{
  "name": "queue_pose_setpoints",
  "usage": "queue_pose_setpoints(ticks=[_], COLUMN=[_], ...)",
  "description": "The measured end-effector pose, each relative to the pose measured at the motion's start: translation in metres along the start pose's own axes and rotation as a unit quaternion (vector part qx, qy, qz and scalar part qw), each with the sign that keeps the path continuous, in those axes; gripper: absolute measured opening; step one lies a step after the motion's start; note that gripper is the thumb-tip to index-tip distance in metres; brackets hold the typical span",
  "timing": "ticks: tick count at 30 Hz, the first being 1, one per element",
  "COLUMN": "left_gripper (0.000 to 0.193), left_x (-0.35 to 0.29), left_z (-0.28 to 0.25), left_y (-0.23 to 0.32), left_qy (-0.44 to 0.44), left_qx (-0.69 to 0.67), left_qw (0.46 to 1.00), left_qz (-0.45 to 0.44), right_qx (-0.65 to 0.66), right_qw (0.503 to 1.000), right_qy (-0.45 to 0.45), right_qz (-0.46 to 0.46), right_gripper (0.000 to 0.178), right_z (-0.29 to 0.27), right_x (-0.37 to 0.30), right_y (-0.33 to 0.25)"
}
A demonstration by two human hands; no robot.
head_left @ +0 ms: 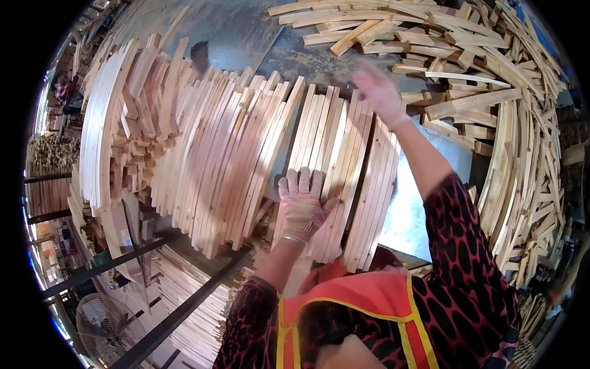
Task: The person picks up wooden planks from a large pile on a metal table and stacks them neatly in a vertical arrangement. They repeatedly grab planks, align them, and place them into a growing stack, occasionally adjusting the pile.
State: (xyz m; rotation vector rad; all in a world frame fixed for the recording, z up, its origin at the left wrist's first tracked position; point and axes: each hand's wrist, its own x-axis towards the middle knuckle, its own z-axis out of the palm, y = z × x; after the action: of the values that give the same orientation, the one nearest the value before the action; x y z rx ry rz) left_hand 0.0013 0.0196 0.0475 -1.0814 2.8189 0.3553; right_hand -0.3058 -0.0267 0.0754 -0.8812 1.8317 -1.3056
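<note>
My left hand (pixel 301 206), in a pale knitted glove, lies flat with its fingers spread on a row of light wooden strips (pixel 347 166). Beyond the far ends of those strips is my right hand (pixel 378 95), also gloved and blurred by motion. Its fingers look stretched out, with nothing visible in them. Just below it, another narrow group of strips (pixel 378 184) lies side by side, a dark gap parting it from the row under my left hand. Left of my hands sits a wider row of similar strips (pixel 227 160).
A large heap of loose wooden pieces (pixel 467 49) curves around the far right. Bare metal tabletop (pixel 409 203) shows right of the strips. More stacked wood (pixel 104 135) stands at the left. Below the table are dark metal bars (pixel 184 313) and a caged fan (pixel 104 323).
</note>
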Motion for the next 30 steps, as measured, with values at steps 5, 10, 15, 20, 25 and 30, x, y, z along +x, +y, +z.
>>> queue_pose_setpoints(ticks=[5, 10, 15, 20, 25, 30], left_gripper=[0.06, 0.053, 0.043, 0.048, 0.07, 0.095], left_x=[-0.001, 0.04, 0.017, -0.014, -0.022, -0.019], left_z=[-0.008, -0.084, -0.032, -0.006, 0.079, 0.041], left_y=[0.016, -0.038, -0.169, -0.084, -0.107, -0.065], left_qy=[0.133, 0.052, 0.234, 0.104, -0.016, -0.053], left_qx=[-0.213, -0.213, 0.286, 0.018, -0.072, -0.129], left_qw=[0.967, 0.96, 0.923, 0.992, 0.987, 0.975], left_qz=[-0.041, -0.174, -0.108, -0.062, -0.146, -0.171], right_qx=[0.062, -0.255, -0.243, -0.279, -0.299, -0.225], right_qw=[0.979, 0.94, 0.912, 0.886, 0.897, 0.931], right_qy=[0.19, -0.025, -0.152, -0.167, -0.162, -0.135], right_qz=[-0.038, 0.223, 0.295, 0.331, 0.283, 0.255], right_gripper=[0.064, 0.105, 0.119, 0.129, 0.127, 0.117], right_z=[-0.07, -0.083, -0.027, -0.022, -0.023, -0.002], right_x=[-0.09, -0.19, -0.205, -0.199, -0.201, -0.2], right_y=[0.06, 0.133, 0.08, 0.068, 0.093, 0.106])
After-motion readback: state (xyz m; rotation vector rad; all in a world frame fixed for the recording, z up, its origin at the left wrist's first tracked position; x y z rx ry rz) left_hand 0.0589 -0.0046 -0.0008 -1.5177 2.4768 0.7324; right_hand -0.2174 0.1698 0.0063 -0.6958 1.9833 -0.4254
